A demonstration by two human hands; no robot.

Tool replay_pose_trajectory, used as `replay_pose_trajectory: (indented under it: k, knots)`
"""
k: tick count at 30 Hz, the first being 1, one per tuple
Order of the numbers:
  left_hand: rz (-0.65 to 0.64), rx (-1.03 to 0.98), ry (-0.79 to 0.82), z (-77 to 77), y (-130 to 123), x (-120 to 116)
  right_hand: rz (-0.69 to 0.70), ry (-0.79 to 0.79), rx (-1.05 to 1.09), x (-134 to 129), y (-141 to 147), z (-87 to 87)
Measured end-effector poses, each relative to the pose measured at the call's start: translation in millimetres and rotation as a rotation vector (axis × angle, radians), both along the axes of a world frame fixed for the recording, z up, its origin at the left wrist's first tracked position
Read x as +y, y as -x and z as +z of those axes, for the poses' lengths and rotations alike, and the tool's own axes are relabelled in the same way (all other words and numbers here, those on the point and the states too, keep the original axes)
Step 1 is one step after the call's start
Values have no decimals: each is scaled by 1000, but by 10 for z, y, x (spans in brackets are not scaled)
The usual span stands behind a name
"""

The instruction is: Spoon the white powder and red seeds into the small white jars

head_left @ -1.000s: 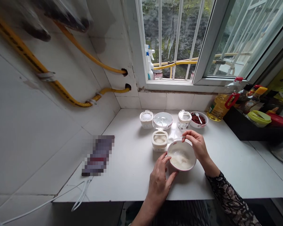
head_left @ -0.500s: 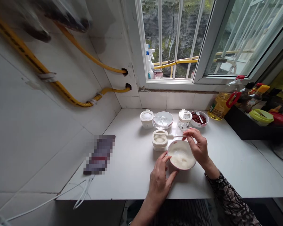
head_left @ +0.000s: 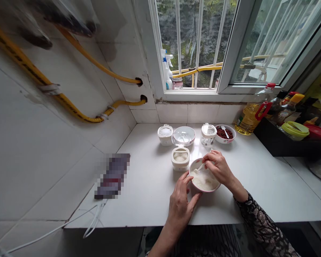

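Note:
A white bowl point(head_left: 216, 187) with a thin reddish rim stands near the counter's front, holding pale white grains point(head_left: 206, 182). My left hand point(head_left: 181, 200) grips the bowl's left side, thumb low in front and fingers along the rim. Between the fingertips of my right hand point(head_left: 218, 167) is a small white spoon point(head_left: 200, 168), its head down inside the bowl near the grains. Just behind and left of the bowl sits a cream-coloured jar point(head_left: 180, 165) with its clear lid raised and white contents inside.
Along the back stand a lidded jar point(head_left: 165, 137), a white bowl point(head_left: 188, 135), a clear jar point(head_left: 208, 136) and a bowl of red beans point(head_left: 224, 135) with a white spoon. An oil bottle point(head_left: 247, 119) and a black condiment box point(head_left: 270, 139) are at right; a pixelated dark object point(head_left: 113, 176) lies left.
My right hand has brought the spoon from over the open jar down into the bowl. My left hand keeps its hold on the bowl. The view has shifted slightly.

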State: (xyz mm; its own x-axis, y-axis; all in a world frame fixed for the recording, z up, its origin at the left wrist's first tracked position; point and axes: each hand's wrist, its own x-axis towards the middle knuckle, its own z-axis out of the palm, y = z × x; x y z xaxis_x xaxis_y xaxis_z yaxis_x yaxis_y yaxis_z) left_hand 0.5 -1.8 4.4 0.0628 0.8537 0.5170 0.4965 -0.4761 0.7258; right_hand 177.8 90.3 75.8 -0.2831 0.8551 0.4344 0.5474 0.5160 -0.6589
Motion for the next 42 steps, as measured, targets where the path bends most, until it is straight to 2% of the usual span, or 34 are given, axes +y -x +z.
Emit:
replay_pose_trajectory:
  k: [6, 14, 28, 32, 35, 40, 42]
  knots:
    - [0, 14, 5, 12, 7, -1, -136, 212, 261, 38, -93, 79]
    - [4, 17, 7, 6, 8, -2, -110, 450, 498, 61, -98, 125]
    - [3, 29, 2, -1, 7, 9, -104, 526, 597, 100, -88, 119]
    - [7, 35, -2, -11, 6, 12, -95, 422, 606, 100, -13, 103]
    - [5, 32, 7, -10, 7, 9, -59, 233, 526, 61, 87, 102]
    - [0, 9, 10, -2, 2, 2, 56, -257, 92, 14, 194, 78]
    - [0, 4, 14, -3, -1, 2, 93, -368, -16, 4, 197, 77]
